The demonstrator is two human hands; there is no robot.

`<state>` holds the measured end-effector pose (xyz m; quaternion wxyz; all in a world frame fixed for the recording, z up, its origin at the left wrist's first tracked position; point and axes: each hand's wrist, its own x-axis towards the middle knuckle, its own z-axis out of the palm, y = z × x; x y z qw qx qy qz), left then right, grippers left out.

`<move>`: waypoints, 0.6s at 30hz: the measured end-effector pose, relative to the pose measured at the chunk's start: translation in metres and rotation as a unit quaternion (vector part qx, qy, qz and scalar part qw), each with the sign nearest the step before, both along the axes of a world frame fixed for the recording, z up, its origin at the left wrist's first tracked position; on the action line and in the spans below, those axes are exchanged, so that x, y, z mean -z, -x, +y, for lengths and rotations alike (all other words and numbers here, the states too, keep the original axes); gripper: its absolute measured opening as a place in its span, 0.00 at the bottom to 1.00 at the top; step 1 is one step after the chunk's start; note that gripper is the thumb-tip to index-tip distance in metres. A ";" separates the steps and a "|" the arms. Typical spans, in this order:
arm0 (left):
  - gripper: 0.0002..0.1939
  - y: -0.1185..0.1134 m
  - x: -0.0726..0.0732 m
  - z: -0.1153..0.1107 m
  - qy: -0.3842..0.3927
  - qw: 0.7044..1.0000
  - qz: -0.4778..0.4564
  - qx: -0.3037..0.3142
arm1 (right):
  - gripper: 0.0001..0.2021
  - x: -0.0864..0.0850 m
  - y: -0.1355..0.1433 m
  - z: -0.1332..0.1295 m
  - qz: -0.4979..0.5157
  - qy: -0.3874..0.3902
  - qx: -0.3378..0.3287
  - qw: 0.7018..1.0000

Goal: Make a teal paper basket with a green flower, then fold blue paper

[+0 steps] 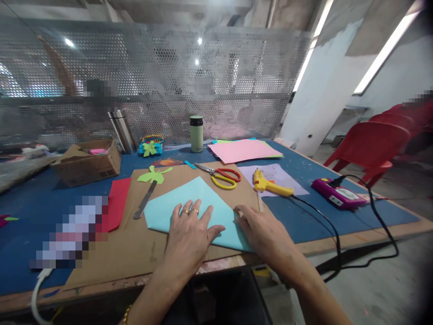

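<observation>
A light blue sheet of paper, apparently folded, lies on a piece of brown cardboard. My left hand rests flat on it with fingers spread, two rings showing. At the paper's right edge, my right hand has its fingers bent and drawn together on that edge; the thumb is partly hidden. Above the paper lie scissors with red and yellow handles. A metal blade is left of the paper, touching a green paper cutout. A yellow glue gun sits to the right.
Red paper lies left on the blue table. A cardboard box, a steel flask, a green bottle and stacked coloured paper stand farther back. A purple power box with a black cable is at right.
</observation>
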<state>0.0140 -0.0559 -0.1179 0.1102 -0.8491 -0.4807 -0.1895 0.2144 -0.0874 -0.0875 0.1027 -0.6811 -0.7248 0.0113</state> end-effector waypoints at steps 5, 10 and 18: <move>0.28 -0.001 0.001 0.000 -0.010 1.000 0.003 -0.001 | 0.14 0.007 -0.025 -0.015 0.088 -0.106 -0.035 0.990; 0.27 0.002 0.004 0.002 -0.018 1.000 0.006 0.001 | 0.10 0.004 -0.049 -0.054 0.129 -0.262 -0.034 0.956; 0.28 0.008 0.007 0.005 -0.025 0.999 0.028 0.027 | 0.13 0.021 -0.045 -0.097 0.105 -0.342 -0.078 0.931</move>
